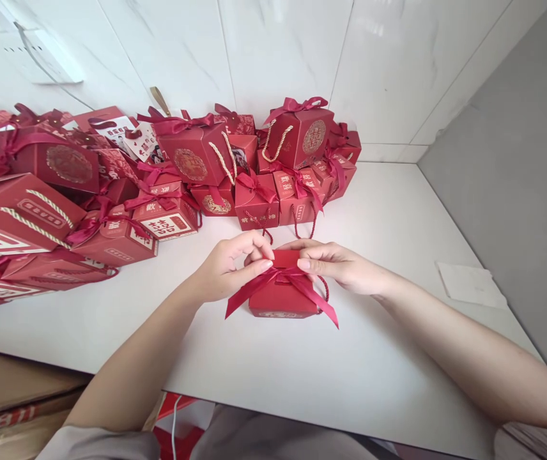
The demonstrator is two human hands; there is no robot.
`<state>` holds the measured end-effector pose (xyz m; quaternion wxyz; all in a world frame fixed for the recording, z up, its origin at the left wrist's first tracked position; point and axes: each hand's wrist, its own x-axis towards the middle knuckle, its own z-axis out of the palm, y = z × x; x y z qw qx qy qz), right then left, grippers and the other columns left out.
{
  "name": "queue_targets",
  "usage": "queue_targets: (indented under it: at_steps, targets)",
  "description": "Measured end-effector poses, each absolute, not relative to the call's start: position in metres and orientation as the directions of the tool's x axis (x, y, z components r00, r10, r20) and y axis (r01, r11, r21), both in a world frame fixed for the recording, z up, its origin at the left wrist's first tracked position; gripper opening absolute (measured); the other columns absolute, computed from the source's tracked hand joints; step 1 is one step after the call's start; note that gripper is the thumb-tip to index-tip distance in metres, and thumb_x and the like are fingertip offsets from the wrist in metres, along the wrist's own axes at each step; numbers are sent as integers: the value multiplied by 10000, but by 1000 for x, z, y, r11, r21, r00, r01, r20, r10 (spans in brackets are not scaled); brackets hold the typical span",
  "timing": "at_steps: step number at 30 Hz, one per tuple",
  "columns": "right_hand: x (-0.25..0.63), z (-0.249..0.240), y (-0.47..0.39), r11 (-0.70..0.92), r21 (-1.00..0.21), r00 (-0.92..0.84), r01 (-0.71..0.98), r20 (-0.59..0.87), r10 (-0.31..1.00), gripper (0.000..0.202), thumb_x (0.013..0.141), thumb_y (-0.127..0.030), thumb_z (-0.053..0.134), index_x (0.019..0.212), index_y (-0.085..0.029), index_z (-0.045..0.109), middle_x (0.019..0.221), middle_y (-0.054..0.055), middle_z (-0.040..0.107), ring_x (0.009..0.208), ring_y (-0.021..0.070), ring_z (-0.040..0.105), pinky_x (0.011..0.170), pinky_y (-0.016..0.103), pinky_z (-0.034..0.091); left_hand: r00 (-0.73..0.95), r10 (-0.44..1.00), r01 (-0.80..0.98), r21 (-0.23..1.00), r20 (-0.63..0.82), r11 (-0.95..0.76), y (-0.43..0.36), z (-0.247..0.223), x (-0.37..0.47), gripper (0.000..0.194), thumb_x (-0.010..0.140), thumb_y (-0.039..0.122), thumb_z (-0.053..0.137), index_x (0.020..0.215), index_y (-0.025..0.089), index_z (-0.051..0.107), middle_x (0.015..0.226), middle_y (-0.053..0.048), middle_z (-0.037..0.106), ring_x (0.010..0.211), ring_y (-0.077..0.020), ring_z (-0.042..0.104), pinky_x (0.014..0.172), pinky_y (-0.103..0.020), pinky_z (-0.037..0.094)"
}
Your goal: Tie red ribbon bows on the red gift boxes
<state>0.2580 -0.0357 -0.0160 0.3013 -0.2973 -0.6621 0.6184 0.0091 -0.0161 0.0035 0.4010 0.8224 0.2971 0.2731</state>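
A small red gift box (pixel 280 300) stands on the white table in front of me, its folded top upright. A crimson ribbon (pixel 248 292) is tied across the top, with its two tails hanging toward me on either side. My left hand (pixel 225 267) pinches the ribbon at the left of the knot between thumb and forefinger. On the other side, my right hand (pixel 343 267) is closed, thumb and fingers pinching the ribbon beside the top flap; the fingers partly hide what is between them. A dark red cord handle (pixel 326 292) curves out at the box's right.
Many red gift boxes (pixel 168 214) with ribbons and cord handles are stacked along the wall, from far left to centre. A white paper (pixel 469 284) lies near the table's right edge. A cardboard box (pixel 19 383) sits below the front left edge.
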Motion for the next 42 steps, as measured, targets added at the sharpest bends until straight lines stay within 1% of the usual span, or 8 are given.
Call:
queue_targets:
  at_steps: [9,17,26,29,32,35,39,42]
  targets:
    - [258,-13,-45,119,-988,-606,100,35,795,334,979,-403,537,760,-197,682,1302,57,572,1223,205,533,1110,411,364,715,659,298,751,234,-590,-18,8,6,113,894,80,549,905,191,568,804,24,576,700,-70,525,664,-184,430]
    - [261,-6,-48,221,-961,-590,165,83,803,342,975,-405,546,733,-199,669,1327,75,546,1371,223,424,1129,428,348,698,680,286,782,225,-553,-15,4,5,75,898,117,563,864,178,537,793,14,556,673,-76,529,631,-200,426]
    - [266,-9,-40,227,-963,-549,145,112,828,347,953,-410,580,697,-190,661,1273,62,605,1201,209,576,1058,391,425,684,702,251,840,198,-482,-11,3,1,14,920,175,568,923,183,557,814,2,561,689,-88,522,646,-215,421]
    - [266,-9,-39,280,-948,-425,152,193,884,213,966,-402,557,934,-220,664,1152,62,661,1065,199,638,949,383,505,709,692,139,935,135,-326,-8,1,1,74,945,240,558,992,183,553,780,0,565,668,-95,538,629,-221,427]
    - [261,-3,-50,500,-811,-282,305,425,860,145,969,-322,556,1030,-222,641,1115,78,671,1061,209,633,937,392,513,726,681,76,973,95,-217,-8,-3,3,96,940,261,578,975,173,568,754,1,571,661,-95,551,625,-218,432]
    - [249,3,-68,759,-502,-440,415,620,650,95,943,-227,582,926,-188,667,1163,115,672,1104,229,627,966,403,513,684,726,61,987,69,-152,-8,-6,6,102,924,267,606,946,174,573,737,9,569,634,-85,534,597,-203,419]
    - [230,-4,-87,888,-164,-617,430,665,421,220,958,-149,536,1147,-144,649,1291,95,667,1253,210,571,1121,400,432,659,748,58,986,81,-157,-9,-6,8,112,917,277,613,922,170,580,734,9,557,615,-84,507,570,-199,398]
    - [222,-18,-92,890,18,-718,457,597,357,253,982,-187,501,1177,-124,649,1421,99,582,1292,226,527,1073,392,440,654,748,79,974,109,-211,-9,-4,8,99,923,269,601,915,170,589,737,11,541,621,-83,495,579,-203,395]
